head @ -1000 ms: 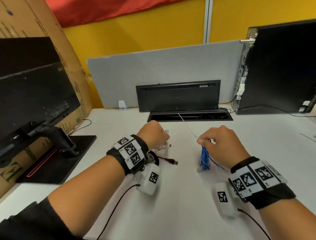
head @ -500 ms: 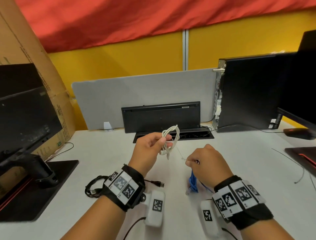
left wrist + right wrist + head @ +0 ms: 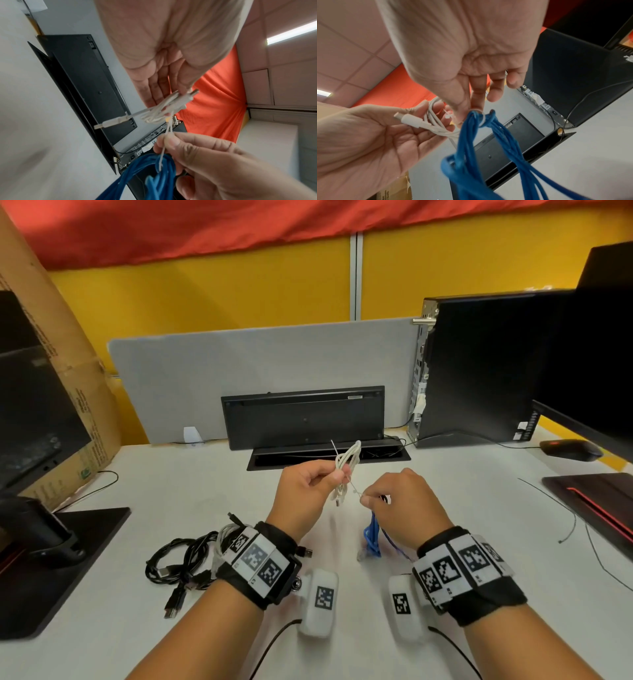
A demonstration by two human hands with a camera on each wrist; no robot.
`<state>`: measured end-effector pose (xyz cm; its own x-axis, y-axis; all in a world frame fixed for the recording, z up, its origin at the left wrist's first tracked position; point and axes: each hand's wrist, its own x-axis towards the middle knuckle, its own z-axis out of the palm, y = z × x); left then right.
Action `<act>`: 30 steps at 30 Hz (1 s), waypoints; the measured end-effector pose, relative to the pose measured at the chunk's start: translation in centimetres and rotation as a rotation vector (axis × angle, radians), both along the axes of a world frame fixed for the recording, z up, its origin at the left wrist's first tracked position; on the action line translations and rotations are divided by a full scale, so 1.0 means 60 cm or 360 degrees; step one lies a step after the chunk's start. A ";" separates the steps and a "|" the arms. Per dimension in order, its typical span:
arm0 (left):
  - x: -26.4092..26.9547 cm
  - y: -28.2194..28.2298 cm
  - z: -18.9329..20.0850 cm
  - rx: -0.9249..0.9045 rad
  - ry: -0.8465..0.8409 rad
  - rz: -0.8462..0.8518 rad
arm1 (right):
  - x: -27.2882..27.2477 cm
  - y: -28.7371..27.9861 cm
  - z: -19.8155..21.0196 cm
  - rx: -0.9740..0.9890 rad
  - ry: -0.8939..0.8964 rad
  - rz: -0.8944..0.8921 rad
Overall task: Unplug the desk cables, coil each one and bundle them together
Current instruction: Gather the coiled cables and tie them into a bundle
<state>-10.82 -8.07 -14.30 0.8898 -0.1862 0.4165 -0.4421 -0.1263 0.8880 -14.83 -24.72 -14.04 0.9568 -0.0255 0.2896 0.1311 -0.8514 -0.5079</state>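
White coil (image 3: 347, 470), pinched in left hand (image 3: 303, 491); tie (image 3: 354, 491) and blue coil (image 3: 371, 537), gripped in right hand (image 3: 402, 503): tie best drawn snug while both coils are held together.

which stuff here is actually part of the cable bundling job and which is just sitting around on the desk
In the job:
- white cable, coiled, held by the left hand
- blue cable, hanging from the right hand
- thin white tie between both hands
- black cables coiled on the desk

Lying about:
- keyboard
- computer tower
- mouse
- cardboard box
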 end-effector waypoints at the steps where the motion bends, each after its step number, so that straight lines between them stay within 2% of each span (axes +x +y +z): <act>1: 0.002 0.000 0.001 -0.0013 0.0014 -0.0029 | 0.003 0.000 -0.001 0.0023 -0.0003 0.0004; 6: 0.014 -0.004 0.012 -0.0096 0.0038 -0.0168 | 0.016 0.001 -0.002 0.0232 -0.0106 0.0015; 14: 0.036 -0.006 -0.004 -0.0093 -0.0019 -0.0115 | 0.025 0.001 -0.014 0.0505 -0.0182 -0.0088; 19: 0.039 0.006 -0.010 0.0001 -0.0179 -0.0108 | 0.024 0.010 -0.015 0.1024 -0.0301 -0.0164; 23: 0.030 0.005 -0.016 0.0144 -0.0415 -0.0042 | 0.017 0.013 -0.013 0.1325 -0.0341 -0.0127; 30: 0.031 0.009 -0.023 0.0255 -0.0616 0.0147 | 0.005 0.006 -0.024 0.1488 -0.0308 -0.0106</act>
<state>-8.94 -7.51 -15.66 0.6896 -0.2025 0.6953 -0.7192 -0.3039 0.6248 -14.51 -24.39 -15.45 0.8827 -0.3795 0.2773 0.2499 -0.1207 -0.9607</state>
